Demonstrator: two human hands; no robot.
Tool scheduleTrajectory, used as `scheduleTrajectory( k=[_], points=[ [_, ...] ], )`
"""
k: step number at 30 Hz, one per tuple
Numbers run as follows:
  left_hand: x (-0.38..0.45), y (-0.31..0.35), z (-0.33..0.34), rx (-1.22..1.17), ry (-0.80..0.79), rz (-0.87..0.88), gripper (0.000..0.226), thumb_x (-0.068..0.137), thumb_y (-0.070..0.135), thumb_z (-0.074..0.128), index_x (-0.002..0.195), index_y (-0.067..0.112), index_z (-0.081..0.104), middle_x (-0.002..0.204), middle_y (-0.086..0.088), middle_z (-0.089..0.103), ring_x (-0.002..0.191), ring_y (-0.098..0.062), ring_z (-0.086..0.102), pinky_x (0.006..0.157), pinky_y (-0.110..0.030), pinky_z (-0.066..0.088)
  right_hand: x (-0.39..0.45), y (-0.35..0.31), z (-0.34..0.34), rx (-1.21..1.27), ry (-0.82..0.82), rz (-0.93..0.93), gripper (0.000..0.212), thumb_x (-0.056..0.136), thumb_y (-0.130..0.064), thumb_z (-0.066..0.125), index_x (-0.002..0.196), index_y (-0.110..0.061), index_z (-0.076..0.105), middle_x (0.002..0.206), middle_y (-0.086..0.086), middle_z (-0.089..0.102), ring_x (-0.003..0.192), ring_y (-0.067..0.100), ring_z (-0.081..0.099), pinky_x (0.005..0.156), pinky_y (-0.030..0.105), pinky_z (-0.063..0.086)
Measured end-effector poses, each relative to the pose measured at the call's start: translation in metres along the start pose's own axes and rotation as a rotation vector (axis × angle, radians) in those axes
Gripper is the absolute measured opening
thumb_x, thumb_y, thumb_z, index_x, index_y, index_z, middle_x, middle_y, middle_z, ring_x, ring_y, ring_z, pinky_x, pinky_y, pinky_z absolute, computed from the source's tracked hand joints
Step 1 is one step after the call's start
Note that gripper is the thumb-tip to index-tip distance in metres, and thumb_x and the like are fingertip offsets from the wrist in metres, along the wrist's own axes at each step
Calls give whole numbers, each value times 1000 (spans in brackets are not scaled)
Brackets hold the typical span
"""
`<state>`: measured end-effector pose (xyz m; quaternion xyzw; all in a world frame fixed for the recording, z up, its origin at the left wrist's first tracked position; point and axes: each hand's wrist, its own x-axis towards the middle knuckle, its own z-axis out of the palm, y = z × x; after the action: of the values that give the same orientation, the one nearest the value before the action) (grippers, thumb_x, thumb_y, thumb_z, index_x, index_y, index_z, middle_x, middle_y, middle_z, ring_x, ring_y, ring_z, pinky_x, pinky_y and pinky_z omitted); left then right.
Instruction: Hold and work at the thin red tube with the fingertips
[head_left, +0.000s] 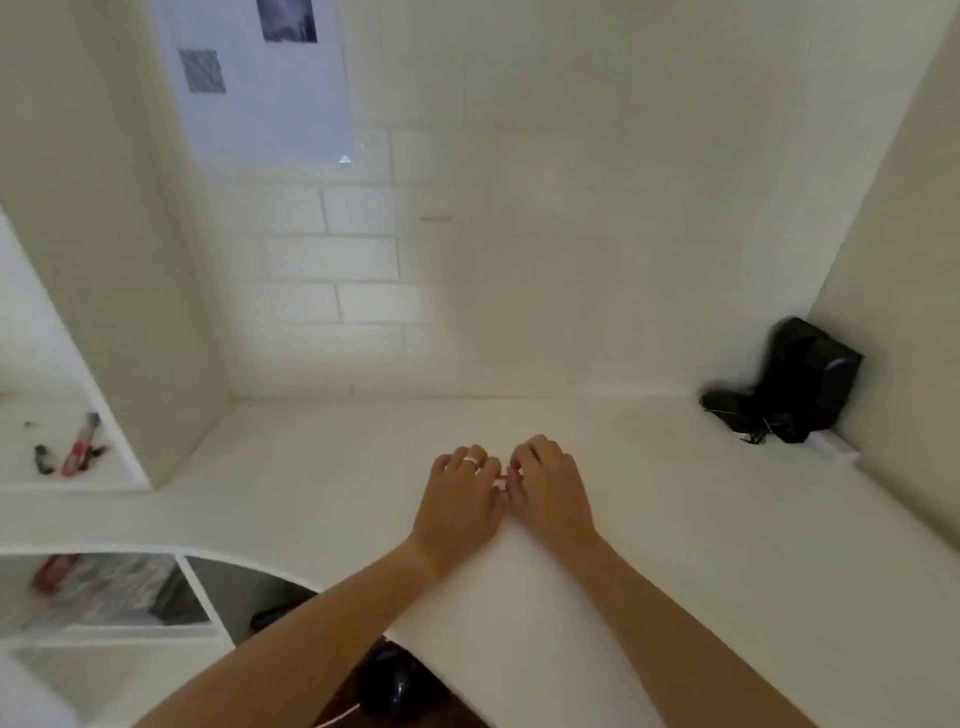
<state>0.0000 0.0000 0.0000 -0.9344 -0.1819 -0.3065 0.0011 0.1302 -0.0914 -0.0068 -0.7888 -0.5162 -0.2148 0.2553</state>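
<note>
Pink bit (501, 483) is lying on the white desk (675, 493) | both hands are pinching it: left hand (460, 501) one end, right hand (550, 493) the other | it is lying sideways between them

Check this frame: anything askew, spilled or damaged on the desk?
Nothing spilled or broken. The black bag slumps in the desk's far right corner, cords trailing loose. Pens lie scattered on the left shelf. Left hand and right hand pinch a small pinkish item, too small to identify.
</note>
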Motion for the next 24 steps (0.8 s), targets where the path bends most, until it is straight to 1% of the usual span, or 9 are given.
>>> scheduleTrajectory(
  k=[2, 5, 9, 12, 14, 16, 19, 21, 24],
  points=[
    [-3, 2, -3, -5, -29, 15, 17, 84, 26, 49, 92, 18, 61, 96, -2, 63, 89, -22, 55, 75, -35, 44, -5, -2, -4, -14, -29, -23, 20, 90, -28, 45, 87, -18, 62, 92, -3, 58, 82, 18, 56, 70, 33, 45],
    [-6, -3, -2, -34, -76, -34, 16, 83, 22, 46, 89, 18, 60, 90, -1, 61, 86, -23, 54, 68, -34, 41, -10, -2, -5, -7, -66, -21, 20, 91, -28, 47, 86, -19, 64, 91, -4, 60, 83, 17, 56, 70, 31, 43],
    [-9, -12, 1, -96, -90, -100, 7, 89, 17, 53, 90, 20, 58, 95, 3, 59, 90, -20, 50, 71, -31, 35, -12, -3, -7, 56, -94, -1, 19, 91, -28, 48, 84, -20, 64, 87, -6, 60, 81, 15, 56, 70, 29, 41],
    [-9, -14, 6, -94, -89, -154, 12, 93, 12, 47, 92, 19, 56, 96, 3, 56, 91, -20, 49, 74, -32, 32, -12, -4, -7, 114, -99, -24, 16, 91, -30, 51, 85, -22, 63, 86, -9, 60, 80, 12, 55, 71, 29, 42],
    [-10, -15, 7, -85, -75, -197, 16, 92, 7, 44, 93, 19, 54, 94, 4, 55, 89, -19, 48, 75, -32, 29, -13, -4, -7, 131, -100, -44, 14, 92, -31, 51, 87, -24, 62, 86, -10, 60, 80, 11, 54, 72, 30, 43],
    [-10, -12, 7, -92, -64, -214, 19, 90, 3, 42, 93, 20, 51, 90, 5, 54, 86, -19, 48, 76, -32, 30, -13, -2, -6, 148, -96, -52, 14, 94, -31, 50, 90, -24, 61, 87, -10, 60, 80, 11, 54, 73, 31, 44],
    [-10, -9, 6, -111, -62, -194, 11, 97, 13, 39, 91, 18, 47, 87, 4, 54, 81, -20, 47, 71, -34, 35, -13, -1, -5, 158, -88, -55, 15, 97, -31, 48, 93, -25, 62, 88, -11, 61, 81, 11, 55, 76, 31, 44],
    [-10, -9, 6, -135, -55, -164, 13, 100, 19, 40, 90, 16, 48, 87, 2, 55, 80, -20, 46, 67, -34, 36, -12, 0, -5, 169, -70, -41, 15, 99, -32, 49, 94, -27, 62, 89, -13, 61, 83, 10, 55, 78, 29, 42],
    [-11, -10, 5, -116, -33, -149, 18, 101, 18, 40, 89, 15, 53, 85, -2, 57, 78, -22, 48, 63, -32, 33, -13, 2, -6, 204, -38, 10, 12, 99, -33, 51, 94, -30, 61, 88, -14, 60, 85, 9, 54, 81, 28, 40]
  ],
)
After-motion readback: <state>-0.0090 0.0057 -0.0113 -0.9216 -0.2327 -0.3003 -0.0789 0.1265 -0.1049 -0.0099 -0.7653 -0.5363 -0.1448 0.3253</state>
